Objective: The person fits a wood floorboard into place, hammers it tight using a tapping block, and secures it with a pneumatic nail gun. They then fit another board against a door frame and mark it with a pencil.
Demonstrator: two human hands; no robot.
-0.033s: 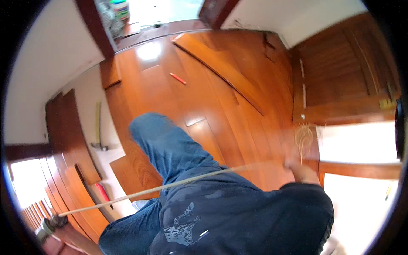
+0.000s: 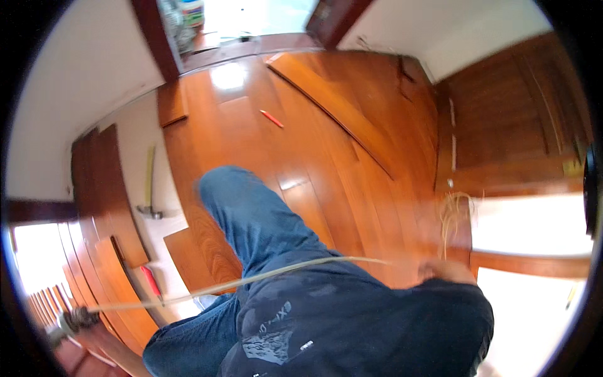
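Our right hand [image 2: 443, 271], at about four o'clock in the view, is blurred; it looks closed around one end of a pale straw-like strand [image 2: 264, 279], with a loose tuft of the same fibres [image 2: 453, 217] standing up just above it. How tightly the hand is curled we cannot tell. The strand runs taut across our dark shirt [image 2: 352, 320] and blue jeans [image 2: 251, 220] toward eight o'clock, where our left hand [image 2: 72, 320] sits at the rim, seemingly gripping its other end; its fingers are too small and blurred for us to judge. Beyond lies the reddish wooden floor [image 2: 326, 157]. A red-handled tool [image 2: 151, 281] lies near the strand at eight o'clock, a hammer [image 2: 149, 188] at nine, and a red pencil [image 2: 272, 119] at twelve.
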